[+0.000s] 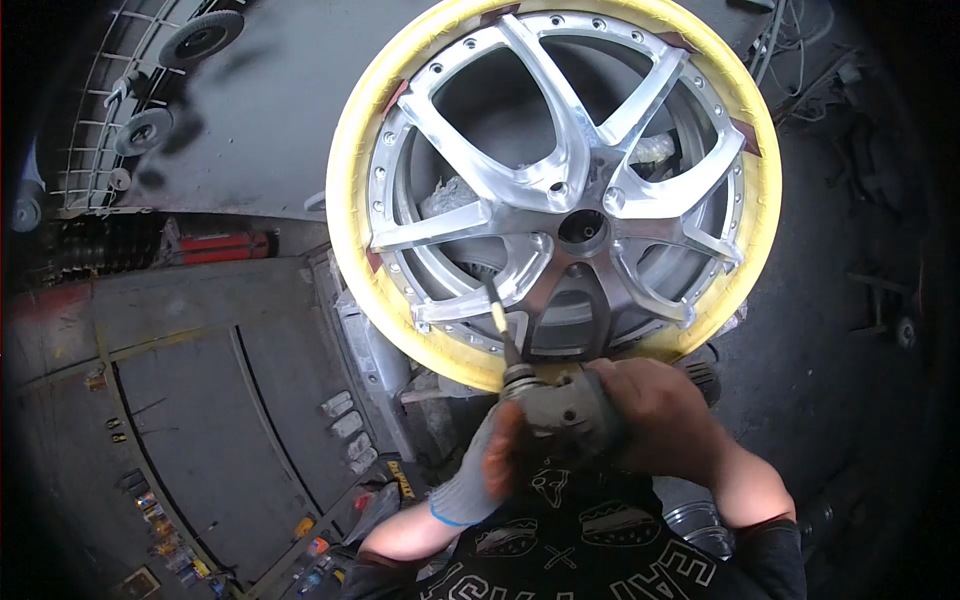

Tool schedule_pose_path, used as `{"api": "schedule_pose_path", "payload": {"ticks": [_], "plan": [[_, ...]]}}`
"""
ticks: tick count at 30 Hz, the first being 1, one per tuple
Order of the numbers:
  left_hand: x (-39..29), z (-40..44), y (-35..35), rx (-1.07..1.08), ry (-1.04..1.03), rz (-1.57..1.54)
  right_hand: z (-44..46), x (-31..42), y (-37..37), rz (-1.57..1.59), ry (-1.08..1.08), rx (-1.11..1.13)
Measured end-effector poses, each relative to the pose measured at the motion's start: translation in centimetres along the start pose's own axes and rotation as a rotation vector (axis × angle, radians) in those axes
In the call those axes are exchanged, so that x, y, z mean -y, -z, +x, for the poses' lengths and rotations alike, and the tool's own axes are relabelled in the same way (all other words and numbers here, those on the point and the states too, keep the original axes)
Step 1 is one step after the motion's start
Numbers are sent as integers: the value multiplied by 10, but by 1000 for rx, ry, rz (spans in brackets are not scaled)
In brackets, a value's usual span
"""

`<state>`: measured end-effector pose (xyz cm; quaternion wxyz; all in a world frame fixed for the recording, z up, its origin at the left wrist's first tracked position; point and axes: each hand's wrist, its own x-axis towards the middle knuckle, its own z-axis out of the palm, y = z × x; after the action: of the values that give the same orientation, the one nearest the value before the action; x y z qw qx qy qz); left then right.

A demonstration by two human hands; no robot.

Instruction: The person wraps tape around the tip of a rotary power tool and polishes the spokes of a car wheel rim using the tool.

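A silver multi-spoke wheel rim (525,185) lies in front of me, its outer lip wrapped in yellow tape (347,190). My right hand (665,415) is closed around the body of a grey handheld power grinder (560,412). In a grey glove with orange on the fingers, my left hand (485,460) grips the same grinder near its front end. A thin shaft with a pale band (499,318) runs from the grinder over the taped lip to a lower left spoke. Whether its tip touches the metal, I cannot tell. The fingertips are partly hidden behind the tool.
Small wheels (203,38) sit by a white wire rack at the upper left. A red tool (218,247) and a black ribbed hose (110,247) lie left of the rim. Coloured small items (165,530) line the lower left. Cables (790,50) hang at the upper right.
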<state>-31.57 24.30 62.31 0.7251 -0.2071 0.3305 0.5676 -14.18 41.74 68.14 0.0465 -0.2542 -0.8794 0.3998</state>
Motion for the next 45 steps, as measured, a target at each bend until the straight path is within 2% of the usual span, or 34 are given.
{"api": "schedule_pose_path", "payload": {"ticks": [2,6,9,12,14,18,21,23,24,26,27,29,30,32,36,38,39,42,45], "plan": [[-3,-12,-33,50,-267,353,5,6,-4,5,61,38],[-9,-14,-41,36,-302,213,10,10,-6,3,76,37],[-8,-4,-47,135,-301,174,9,9,8,0,28,19],[-7,4,-57,63,-191,142,6,2,18,0,19,-26],[-6,9,-68,-63,-129,312,6,0,22,-34,-8,-21],[-3,8,-52,21,-128,323,4,-1,17,-62,-13,5],[-1,-2,-45,-122,-110,368,4,2,7,-60,26,27],[-2,-9,-37,14,-266,299,9,8,-3,-22,73,52],[-6,-12,-35,14,-268,300,11,10,-8,-21,75,51],[-14,-17,-34,186,-352,175,16,15,-15,-18,130,34],[-15,-18,-38,188,-355,178,17,16,-13,-19,133,30],[-16,-20,-46,44,-413,274,18,19,-7,-16,93,54],[-15,-17,-45,44,-414,274,17,20,-3,-16,94,54],[-10,-6,-44,192,-325,175,11,16,9,-22,50,20],[-7,3,-50,141,-203,210,4,6,19,-42,28,32],[-4,11,-37,308,-41,-32,3,6,18,-102,-4,-20],[-4,12,-33,317,-48,-42,2,8,19,-114,2,-12],[-10,13,-35,334,-93,248,0,17,16,-186,-80,30],[-11,12,-17,435,-67,107,2,27,6,-159,-64,44]]}}
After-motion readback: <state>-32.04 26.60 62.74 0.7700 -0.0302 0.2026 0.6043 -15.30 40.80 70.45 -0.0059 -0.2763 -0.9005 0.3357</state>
